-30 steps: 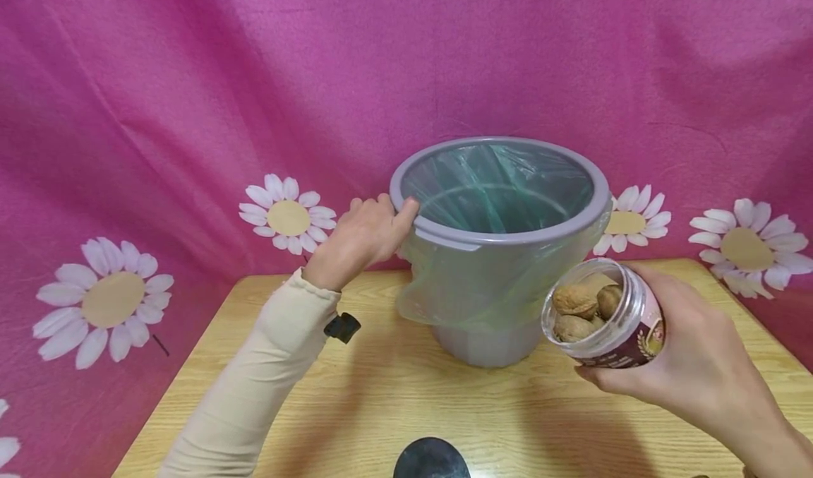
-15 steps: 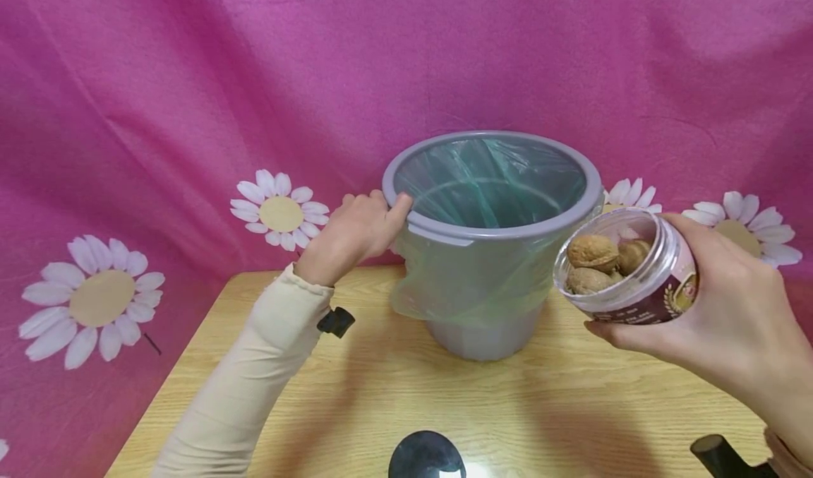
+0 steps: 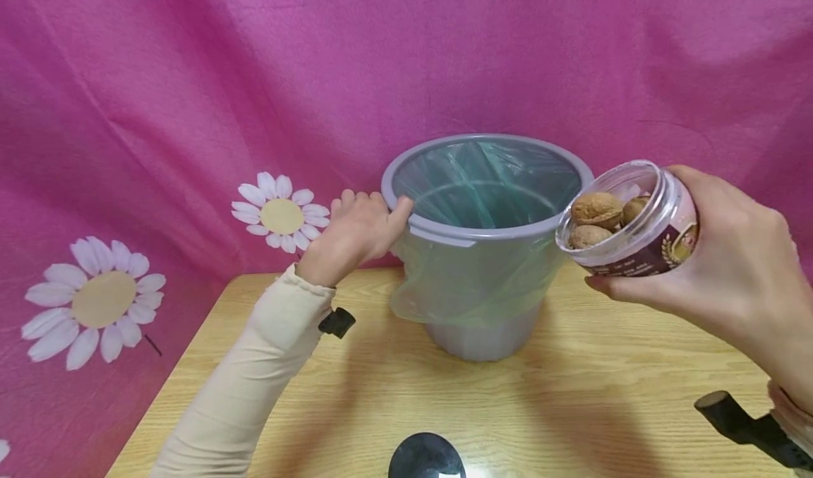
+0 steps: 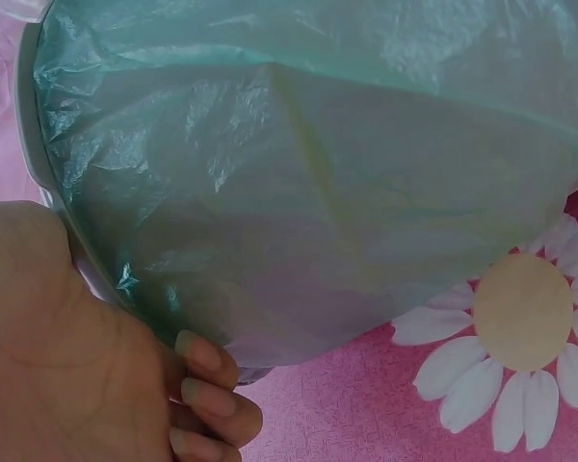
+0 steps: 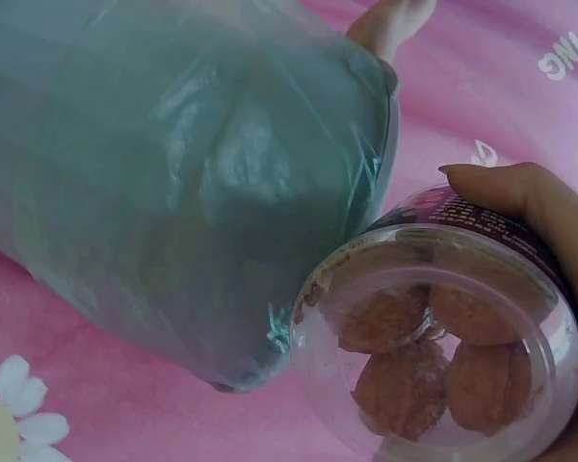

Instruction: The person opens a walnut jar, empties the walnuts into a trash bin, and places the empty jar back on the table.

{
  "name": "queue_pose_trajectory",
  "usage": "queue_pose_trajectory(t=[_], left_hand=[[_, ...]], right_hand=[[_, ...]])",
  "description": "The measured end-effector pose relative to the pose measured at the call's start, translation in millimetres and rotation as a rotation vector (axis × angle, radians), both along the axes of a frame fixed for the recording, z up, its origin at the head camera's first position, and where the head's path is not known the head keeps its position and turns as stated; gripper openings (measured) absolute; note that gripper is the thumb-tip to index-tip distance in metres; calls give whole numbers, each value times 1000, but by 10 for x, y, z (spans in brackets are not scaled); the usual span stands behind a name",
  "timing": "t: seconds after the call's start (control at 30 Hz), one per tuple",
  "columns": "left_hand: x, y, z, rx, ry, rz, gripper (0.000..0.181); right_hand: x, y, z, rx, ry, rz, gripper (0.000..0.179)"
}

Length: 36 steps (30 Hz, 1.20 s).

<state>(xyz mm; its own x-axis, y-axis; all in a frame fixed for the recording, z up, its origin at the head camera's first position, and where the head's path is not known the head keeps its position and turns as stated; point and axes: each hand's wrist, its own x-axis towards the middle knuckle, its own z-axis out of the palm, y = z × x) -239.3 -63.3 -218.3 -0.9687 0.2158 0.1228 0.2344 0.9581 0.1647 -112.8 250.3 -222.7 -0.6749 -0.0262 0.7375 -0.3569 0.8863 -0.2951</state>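
Observation:
A grey trash bin stands on the table, lined with a thin green plastic bag folded over its rim. My left hand grips the bin's left rim, thumb on top; the left wrist view shows the fingertips curled at the outside. In my right hand is a clear open jar with a maroon and pink label, tilted left with its mouth right at the bin's right rim. Several walnuts lie inside it, also visible through the jar's bottom in the right wrist view.
At the front of the wooden table lies a round black object, partly cut off by the frame. A pink cloth with printed daisies hangs behind and to the left. Black straps sit on the wrists.
My right hand has lifted the jar up and a little to the right, from beside the bin's body to rim height. My left hand stays on the rim.

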Motion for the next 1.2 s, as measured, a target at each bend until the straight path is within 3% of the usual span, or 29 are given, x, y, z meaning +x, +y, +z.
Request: queue_pose_trajectory(t=[0.27, 0.47, 0.8, 1.2], left_hand=[[-6, -6, -4, 9, -7, -5, 59], [-9, -13, 56, 10, -32, -5, 59], [-39, 0, 74, 24, -38, -16, 59], [-17, -18, 33, 12, -69, -5, 62]], right_hand=[[-101, -25, 225, 27, -89, -32, 99], [-192, -49, 305, 48, -76, -11, 98], [-462, -62, 552, 93, -177, -72, 98], [-744, 0, 507, 133, -201, -116, 111]])
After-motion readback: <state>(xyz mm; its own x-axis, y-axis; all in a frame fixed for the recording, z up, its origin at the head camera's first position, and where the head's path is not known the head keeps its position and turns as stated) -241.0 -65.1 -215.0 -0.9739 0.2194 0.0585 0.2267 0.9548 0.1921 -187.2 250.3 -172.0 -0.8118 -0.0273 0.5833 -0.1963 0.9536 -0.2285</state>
